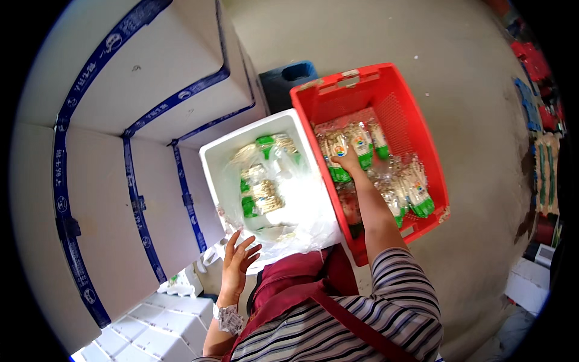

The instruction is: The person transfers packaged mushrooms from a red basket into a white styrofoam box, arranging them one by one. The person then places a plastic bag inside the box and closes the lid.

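My right hand (347,159) reaches into a red plastic crate (418,131), its fingers on a clear-and-green bag of enoki mushrooms (332,151). More such bags (418,190) lie in the crate, beside and below the hand. My left hand (239,255) is raised with its fingers apart and holds nothing, near the lower left corner of a white foam box (210,154). The box is lined with clear plastic film and holds several mushroom packs (264,197); glare hides part of its inside. Labels bearing print are stuck around my left wrist.
Large white foam boxes (172,45) sealed with blue tape are stacked at the left. A blue container (289,74) stands behind the two boxes. More white boxes (158,321) lie lower left. Red, blue and white items line the far right edge of the floor (470,113).
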Demonstrator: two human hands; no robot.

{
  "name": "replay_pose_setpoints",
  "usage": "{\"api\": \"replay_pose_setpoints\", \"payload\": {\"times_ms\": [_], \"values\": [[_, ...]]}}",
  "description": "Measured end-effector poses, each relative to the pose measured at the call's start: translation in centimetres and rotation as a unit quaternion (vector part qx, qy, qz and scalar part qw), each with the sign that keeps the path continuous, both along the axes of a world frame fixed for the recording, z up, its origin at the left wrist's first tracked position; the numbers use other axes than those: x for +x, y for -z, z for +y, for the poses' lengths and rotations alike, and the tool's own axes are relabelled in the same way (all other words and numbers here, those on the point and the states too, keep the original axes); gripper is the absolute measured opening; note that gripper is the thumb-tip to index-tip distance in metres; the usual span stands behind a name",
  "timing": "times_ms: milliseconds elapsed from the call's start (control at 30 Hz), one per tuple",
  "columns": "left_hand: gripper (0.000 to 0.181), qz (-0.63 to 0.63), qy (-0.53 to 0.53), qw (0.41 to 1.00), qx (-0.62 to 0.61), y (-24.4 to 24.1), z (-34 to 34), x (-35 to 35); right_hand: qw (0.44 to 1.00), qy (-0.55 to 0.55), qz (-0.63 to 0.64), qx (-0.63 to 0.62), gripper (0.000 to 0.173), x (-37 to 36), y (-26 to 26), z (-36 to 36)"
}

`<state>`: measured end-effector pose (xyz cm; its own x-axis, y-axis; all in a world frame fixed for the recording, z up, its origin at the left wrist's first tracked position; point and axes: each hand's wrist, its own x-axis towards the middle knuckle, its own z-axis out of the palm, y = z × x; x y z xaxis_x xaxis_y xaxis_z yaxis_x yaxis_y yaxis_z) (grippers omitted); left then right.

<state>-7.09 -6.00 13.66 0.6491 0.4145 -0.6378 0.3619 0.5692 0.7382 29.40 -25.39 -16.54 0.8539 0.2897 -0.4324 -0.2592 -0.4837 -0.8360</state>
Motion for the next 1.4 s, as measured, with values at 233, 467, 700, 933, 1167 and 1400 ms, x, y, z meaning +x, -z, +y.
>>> {"api": "replay_pose_setpoints", "payload": {"times_ms": [233,467,700,933,1167,1400], "values": [[0.056,0.024,-0.064,0.996,-0.056,1.8,2.2,-3.1,0.976,-0.012,-0.127,-0.179,0.064,0.9,6.5,1.8],[0.048,-0.009,-0.088,0.989,-0.117,4.8,3.8,-3.3,0.975,-0.070,-0.123,0.170,0.021,-13.5,-7.1,14.0],[0.054,0.007,-0.113,0.986,-0.126,4.6,5.9,-4.7,0.798,0.285,0.530,0.033,0.063,-28.4,11.2,19.3],[0.059,0.026,-0.124,0.982,-0.143,5.8,6.9,-6.0,0.740,0.418,0.525,0.052,0.048,-28.4,11.7,20.3],[0.051,0.009,-0.115,0.983,-0.144,6.1,7.2,-6.7,0.794,0.419,0.431,0.091,0.054,-28.7,10.5,19.9],[0.049,-0.015,-0.098,0.988,-0.116,5.0,5.8,-5.6,0.929,0.308,0.204,0.019,0.067,-26.3,5.0,17.7]]}}
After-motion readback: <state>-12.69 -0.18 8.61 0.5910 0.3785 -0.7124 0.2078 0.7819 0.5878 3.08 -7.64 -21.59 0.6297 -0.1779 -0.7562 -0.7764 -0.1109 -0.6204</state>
